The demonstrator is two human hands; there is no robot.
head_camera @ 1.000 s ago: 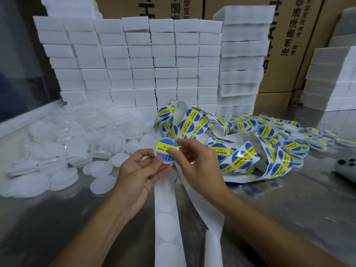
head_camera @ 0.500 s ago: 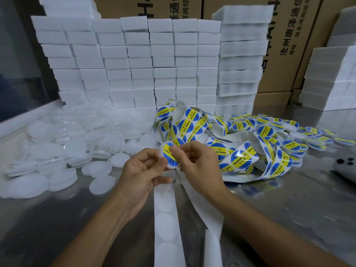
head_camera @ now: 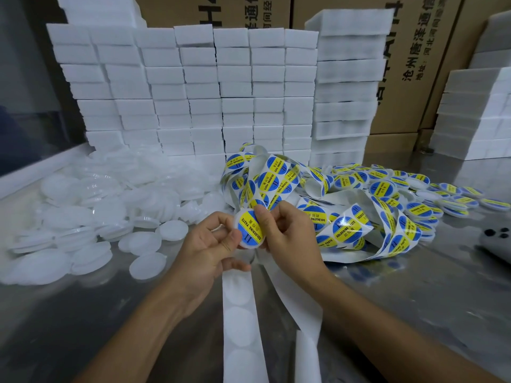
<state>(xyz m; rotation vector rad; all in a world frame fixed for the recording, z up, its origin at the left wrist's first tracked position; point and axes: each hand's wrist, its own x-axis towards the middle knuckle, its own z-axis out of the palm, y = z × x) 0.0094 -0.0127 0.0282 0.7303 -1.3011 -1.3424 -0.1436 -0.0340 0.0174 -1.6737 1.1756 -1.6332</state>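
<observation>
Checker: Hands first; where are they?

Packer: Both near the middle, raised over the metal table (head_camera: 414,299); the left hand (head_camera: 207,244) and the right hand (head_camera: 290,239) meet on 1 round white lid (head_camera: 240,217), tilted with its face toward the camera.

Checker: Grip?

Packer: Left hand pinches the lid's left edge, thumb on the front, fingers curled behind; right hand pinches the far right edge, thumb pressed on the blue and yellow sticker (head_camera: 253,232) that covers the lid's face; its print reads SOLDERING PASTE.

Checker: Below the hands?

Packer: Bare backing strip (head_camera: 239,313), white with round blanks, running from under the hands to the near edge; a 2nd bare length lies just right of it.

Checker: Either side?

Packer: Left, a heap of plain white lids (head_camera: 91,217); just beyond the hands and to the right, a tangled sticker strip (head_camera: 287,181) with the same blue and yellow rounds; farther right, labelled lids (head_camera: 414,186) spread on the table.

Checker: Far side?

Packer: White foam blocks (head_camera: 193,92) stacked in columns in front of cardboard boxes (head_camera: 414,64); a grey phone (head_camera: 495,241) lies at the right edge, lenses up, well apart from the hands.
</observation>
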